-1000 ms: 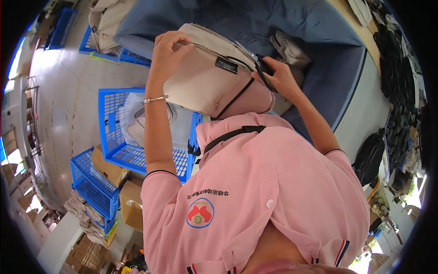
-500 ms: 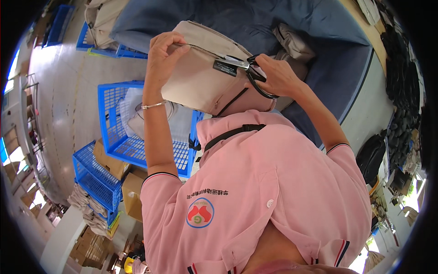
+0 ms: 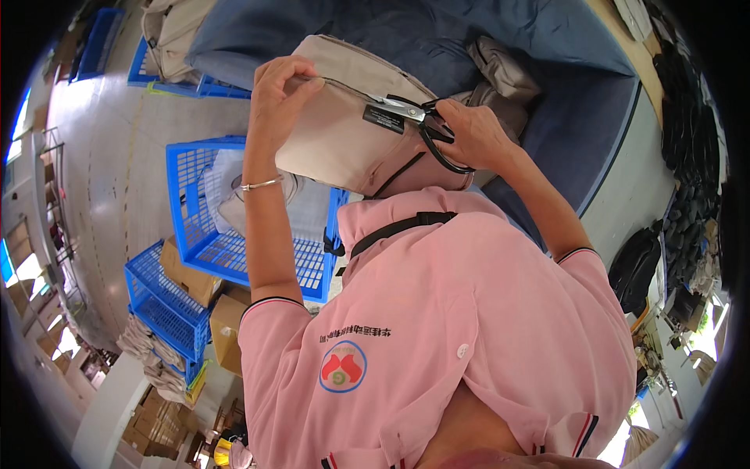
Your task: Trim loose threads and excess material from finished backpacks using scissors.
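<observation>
Sitting just past the pink shirt, the beige bag is pinched by the left hand, kinda to keep it taut, I guess, while scissors are gripped by the right hand, blue fabric spread behind.

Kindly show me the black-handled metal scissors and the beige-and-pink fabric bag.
Black-handled metal scissors [image 3: 412, 112]: head view, on the pivot.
Beige-and-pink fabric bag [image 3: 340, 133]: head view, on the beige panel.

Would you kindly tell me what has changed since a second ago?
The scissors in the right hand have swung left, their blades now beside the label on the bag. The left hand still grips the bag; nothing was let go.
</observation>
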Demonstrator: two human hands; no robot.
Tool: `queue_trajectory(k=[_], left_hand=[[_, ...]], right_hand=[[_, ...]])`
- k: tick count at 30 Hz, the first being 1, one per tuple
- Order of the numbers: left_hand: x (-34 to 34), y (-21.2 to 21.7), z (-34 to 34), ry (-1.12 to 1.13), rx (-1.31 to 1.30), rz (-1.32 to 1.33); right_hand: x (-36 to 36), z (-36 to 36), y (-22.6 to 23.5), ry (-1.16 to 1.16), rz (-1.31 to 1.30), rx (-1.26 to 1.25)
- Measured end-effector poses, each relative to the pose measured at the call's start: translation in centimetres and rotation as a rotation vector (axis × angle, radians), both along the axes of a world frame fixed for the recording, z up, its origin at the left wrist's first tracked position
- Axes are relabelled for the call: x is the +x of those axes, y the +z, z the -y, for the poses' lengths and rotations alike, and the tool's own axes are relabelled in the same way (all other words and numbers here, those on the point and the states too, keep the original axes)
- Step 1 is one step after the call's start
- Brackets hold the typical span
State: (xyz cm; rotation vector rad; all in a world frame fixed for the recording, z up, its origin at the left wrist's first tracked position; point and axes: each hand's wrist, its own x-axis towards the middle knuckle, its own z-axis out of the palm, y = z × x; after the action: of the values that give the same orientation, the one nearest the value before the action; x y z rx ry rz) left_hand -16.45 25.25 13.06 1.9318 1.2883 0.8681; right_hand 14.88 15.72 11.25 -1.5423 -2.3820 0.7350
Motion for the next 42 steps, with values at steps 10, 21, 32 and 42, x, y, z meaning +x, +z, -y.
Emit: queue_trajectory(k=[10, 21, 32, 42], left_hand=[[-1.2, -1.3, -1.6, 0.036, -0.240, 0.257], [-7.6, -12.4, -5.9, -0.046, -0.940, 0.686], [-8.5, 10.8, 4.2, 0.410, -0.129, 0.498], [5.1, 1.6, 15.5, 0.014, 0.030, -0.071]], right_hand=[[-0.2, 1.6, -2.7, -0.202, -0.082, 0.081], [-0.7, 4.6, -3.7, -0.495, -0.386, -0.082], [-1.5, 3.9, 0.4, -0.422, -0.661, -0.067], [0.6, 3.6, -2.0, -0.858, -0.897, -0.303]])
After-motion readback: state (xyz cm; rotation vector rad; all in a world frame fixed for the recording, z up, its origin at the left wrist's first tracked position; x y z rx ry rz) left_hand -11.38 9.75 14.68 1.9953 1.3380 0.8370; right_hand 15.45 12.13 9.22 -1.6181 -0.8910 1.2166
